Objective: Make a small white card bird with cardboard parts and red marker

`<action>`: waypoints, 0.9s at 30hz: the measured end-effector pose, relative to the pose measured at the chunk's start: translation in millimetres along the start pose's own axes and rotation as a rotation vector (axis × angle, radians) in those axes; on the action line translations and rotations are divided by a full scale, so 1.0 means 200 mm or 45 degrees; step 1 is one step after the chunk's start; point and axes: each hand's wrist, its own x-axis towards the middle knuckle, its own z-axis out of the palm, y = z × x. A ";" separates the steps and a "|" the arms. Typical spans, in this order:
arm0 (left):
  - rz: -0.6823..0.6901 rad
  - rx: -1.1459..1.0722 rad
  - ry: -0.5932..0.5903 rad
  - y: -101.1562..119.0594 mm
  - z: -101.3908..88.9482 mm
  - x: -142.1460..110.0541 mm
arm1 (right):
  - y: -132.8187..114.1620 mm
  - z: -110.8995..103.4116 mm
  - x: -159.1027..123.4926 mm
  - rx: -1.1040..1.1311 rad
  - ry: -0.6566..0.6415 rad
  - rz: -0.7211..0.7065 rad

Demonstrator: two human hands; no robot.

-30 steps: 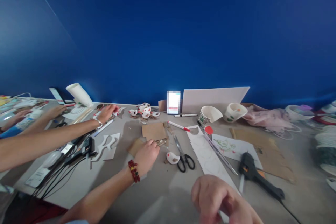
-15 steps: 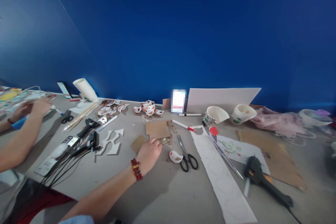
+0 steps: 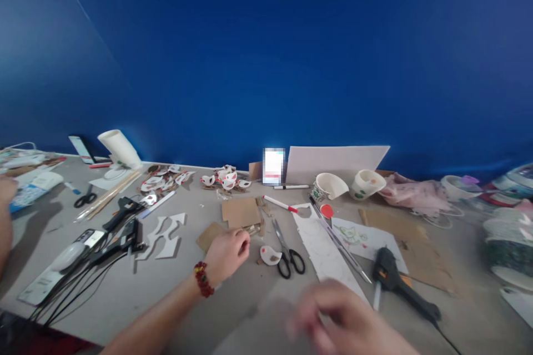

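My left hand (image 3: pixel 228 258), with a red bead bracelet at the wrist, is closed beside the brown cardboard pieces (image 3: pixel 240 212). Its fingers curl inward, and whatever they may hold is hidden. Low in the view my right hand (image 3: pixel 339 310) is smeared by motion over the lower part of a white paper strip (image 3: pixel 322 241), its grip unclear. Between the hands lie a white paper bird (image 3: pixel 270 255) with a red spot and black-handled scissors (image 3: pixel 290 260), their blades pointing away from me.
Several paper birds (image 3: pixel 228 178) lie near the blue wall. Glue guns (image 3: pixel 122 241) and a power strip (image 3: pixel 60 266) with cables are left; another glue gun (image 3: pixel 403 283) lies right. A white board (image 3: pixel 337 163) leans behind paper cups (image 3: pixel 328 187). Another person's arm (image 3: pixel 4 222) shows far left.
My right hand has come into view from below. My left hand has drawn slightly back from the cardboard, its fingers curled. The view has shifted right, and the other person's arms have mostly left it.
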 end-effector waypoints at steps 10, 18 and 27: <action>0.409 -0.335 0.374 0.17 -0.03 -0.09 | -0.01 0.13 0.41 0.282 0.325 -0.023; 0.490 -0.519 0.387 0.19 -0.01 -0.08 | 0.09 0.14 0.42 0.260 0.437 -0.081; 0.042 -0.926 0.235 0.19 -0.04 -0.05 | 0.02 0.08 0.37 -0.021 0.421 -0.140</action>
